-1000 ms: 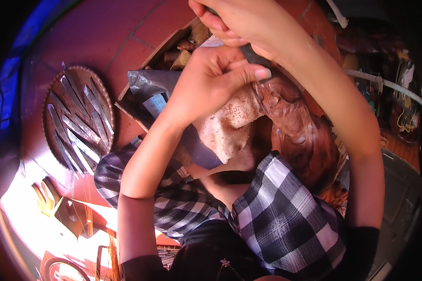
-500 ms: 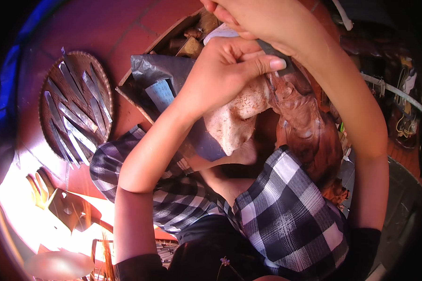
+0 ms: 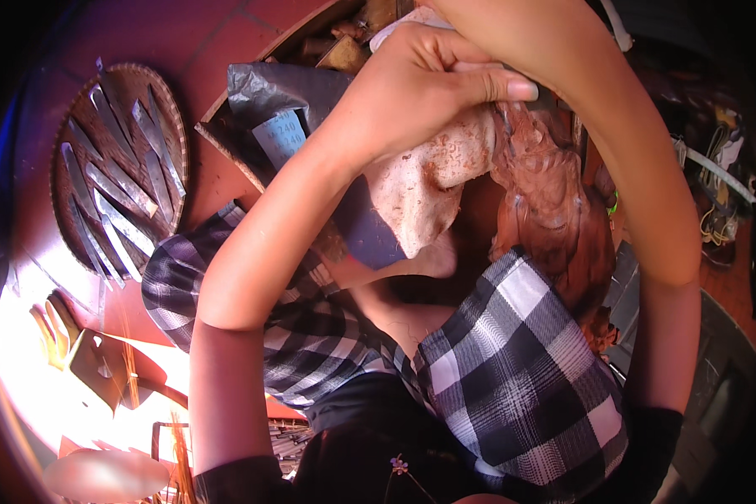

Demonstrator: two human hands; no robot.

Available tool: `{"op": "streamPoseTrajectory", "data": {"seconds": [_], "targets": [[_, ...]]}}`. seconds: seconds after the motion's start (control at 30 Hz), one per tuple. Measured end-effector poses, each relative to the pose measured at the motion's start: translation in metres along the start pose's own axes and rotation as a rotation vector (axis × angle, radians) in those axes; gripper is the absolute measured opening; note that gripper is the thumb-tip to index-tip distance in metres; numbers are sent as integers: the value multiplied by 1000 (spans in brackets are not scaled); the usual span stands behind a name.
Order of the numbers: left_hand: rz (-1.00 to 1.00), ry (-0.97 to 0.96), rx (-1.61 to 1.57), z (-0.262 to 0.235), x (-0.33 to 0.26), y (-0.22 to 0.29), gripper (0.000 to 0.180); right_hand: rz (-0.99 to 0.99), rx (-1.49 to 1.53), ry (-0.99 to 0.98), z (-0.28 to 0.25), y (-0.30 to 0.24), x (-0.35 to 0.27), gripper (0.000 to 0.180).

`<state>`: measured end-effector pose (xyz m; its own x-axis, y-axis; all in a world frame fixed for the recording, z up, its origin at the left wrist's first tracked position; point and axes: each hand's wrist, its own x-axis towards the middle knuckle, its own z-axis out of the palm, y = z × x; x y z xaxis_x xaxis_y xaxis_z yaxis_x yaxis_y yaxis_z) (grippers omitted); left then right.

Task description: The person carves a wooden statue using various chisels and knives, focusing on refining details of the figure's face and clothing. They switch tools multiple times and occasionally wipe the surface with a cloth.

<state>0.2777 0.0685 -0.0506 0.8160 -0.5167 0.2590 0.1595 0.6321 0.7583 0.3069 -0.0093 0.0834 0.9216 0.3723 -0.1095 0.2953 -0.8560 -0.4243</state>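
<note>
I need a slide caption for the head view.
Left hand near a brown carved figure and speckled cloth; metal blades lie in a round basket.

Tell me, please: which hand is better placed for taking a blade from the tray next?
Probably the left hand. The tray and its blades lie on that side. The right hand looks farther away, partly cut off by the picture's top edge.

Open passage and obstructions about the left hand.
A strip of red floor leaves a hand room between the round basket and the wooden box; the right forearm bars the far side, the carved wood the near right.
</note>
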Motion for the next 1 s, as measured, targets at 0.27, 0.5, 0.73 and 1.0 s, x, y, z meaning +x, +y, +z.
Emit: {"op": "streamPoseTrajectory", "data": {"seconds": [0.27, 0.5, 0.73, 1.0], "targets": [[-4, -20, -58, 0, 7, -14, 19, -380, -384, 200, 26, 20, 10, 32], [-96, -36, -117, -4, 0, -7, 29, -309, -391, 10, 10, 22, 5, 31], [-44, 23, 38, 5, 3, -10, 15, 53, -64, 109, 9, 4, 4, 36], [-119, 53, 205, 5, 2, 12, 16, 100, 300, 60, 4, 16, 5, 36]]}}
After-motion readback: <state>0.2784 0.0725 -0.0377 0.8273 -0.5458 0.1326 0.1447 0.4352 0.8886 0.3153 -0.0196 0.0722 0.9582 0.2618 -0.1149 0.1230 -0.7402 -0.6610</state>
